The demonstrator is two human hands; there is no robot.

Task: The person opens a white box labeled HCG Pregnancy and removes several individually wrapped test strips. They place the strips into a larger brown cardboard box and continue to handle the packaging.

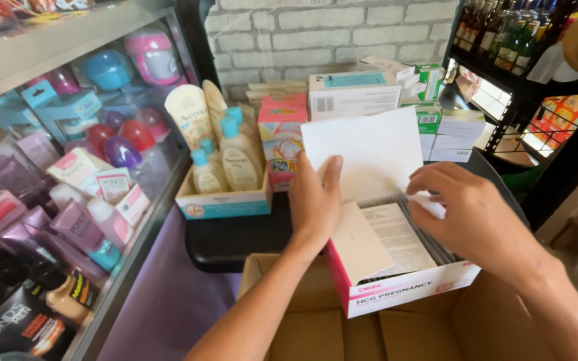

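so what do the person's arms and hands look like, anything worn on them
Both are bare. The left hand and right hand wear no gloves, and no rings, watch or bracelet show. Both forearms are uncovered as far as the picture's edge, with no sleeve in view. The fingernails are short and unpainted.

Both forearms enter from 6 o'clock, bare, converging toward frame centre. Left hand (314,200): back to camera, fingers extended toward 12 o'clock, thumb spread toward 1 o'clock (flat, not curled). Right hand (473,217): palm down, wrist at 4 o'clock, fingers bent toward 9 o'clock, tips pinched together. Hands apart, not touching.
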